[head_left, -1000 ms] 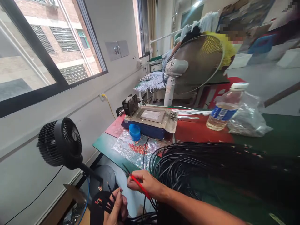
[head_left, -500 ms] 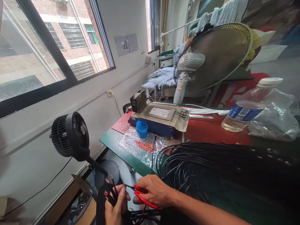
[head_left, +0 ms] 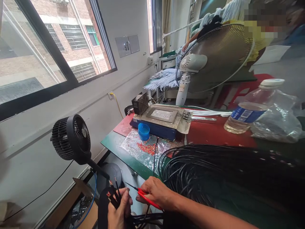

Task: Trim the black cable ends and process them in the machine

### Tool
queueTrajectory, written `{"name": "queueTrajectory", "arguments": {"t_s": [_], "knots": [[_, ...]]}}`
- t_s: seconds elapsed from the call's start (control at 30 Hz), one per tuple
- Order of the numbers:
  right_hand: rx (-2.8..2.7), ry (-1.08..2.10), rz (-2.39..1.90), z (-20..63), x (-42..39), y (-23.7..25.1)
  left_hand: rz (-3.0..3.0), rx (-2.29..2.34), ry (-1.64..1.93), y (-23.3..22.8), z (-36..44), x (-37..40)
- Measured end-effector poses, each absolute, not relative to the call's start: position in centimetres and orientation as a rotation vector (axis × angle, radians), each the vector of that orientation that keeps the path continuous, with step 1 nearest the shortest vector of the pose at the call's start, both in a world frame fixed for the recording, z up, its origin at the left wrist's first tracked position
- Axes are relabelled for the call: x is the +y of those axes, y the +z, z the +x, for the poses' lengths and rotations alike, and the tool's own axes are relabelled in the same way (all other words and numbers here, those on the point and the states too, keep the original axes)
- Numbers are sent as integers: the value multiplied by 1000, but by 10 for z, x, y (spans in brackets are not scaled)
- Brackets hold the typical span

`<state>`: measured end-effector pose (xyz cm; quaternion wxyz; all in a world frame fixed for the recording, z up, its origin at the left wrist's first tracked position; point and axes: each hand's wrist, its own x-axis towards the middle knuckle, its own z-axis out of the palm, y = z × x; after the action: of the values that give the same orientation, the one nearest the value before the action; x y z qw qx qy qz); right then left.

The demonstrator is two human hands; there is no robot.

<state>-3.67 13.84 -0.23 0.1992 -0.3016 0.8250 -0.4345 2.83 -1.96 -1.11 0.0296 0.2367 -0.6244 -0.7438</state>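
My left hand [head_left: 118, 211] grips a bunch of black cable ends [head_left: 113, 192] with stripped red and copper tips, held upright at the bottom edge. My right hand [head_left: 156, 192] holds a red-handled pair of tweezers [head_left: 143, 195] whose dark tips point left toward those cable ends. A large pile of coiled black cables [head_left: 214, 175] lies on the green table [head_left: 114, 147] right of both hands.
A black desk fan [head_left: 71, 138] stands left, below the window. On the table sit a metal-topped blue box [head_left: 162, 122], a blue cap [head_left: 144, 131], red beads on plastic film [head_left: 147, 148], a water bottle [head_left: 250, 109] and a plastic bag [head_left: 281, 122]. A big standing fan [head_left: 214, 57] is behind; a person in yellow beyond.
The view swung left, then steadied. My right hand carried the red tweezers closer to the cable ends in my left hand, which rose slightly.
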Motion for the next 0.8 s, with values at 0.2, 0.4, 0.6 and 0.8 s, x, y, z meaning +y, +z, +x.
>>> {"name": "queueTrajectory", "arguments": {"t_s": [0.2,0.4,0.6,0.8], "knots": [[1802,-1731,-576,-41,139,-4,729,-1723,-2470,-17,34,-10],[1447,-1852,-541,-41,141,0,749,-1757,-2539,-14,34,0],[1406,-1784,-583,-42,143,-3,707,-1832,-2543,-13,33,2],[1339,-1778,-597,-40,143,-2,655,-1814,-2597,-19,34,-1]]}}
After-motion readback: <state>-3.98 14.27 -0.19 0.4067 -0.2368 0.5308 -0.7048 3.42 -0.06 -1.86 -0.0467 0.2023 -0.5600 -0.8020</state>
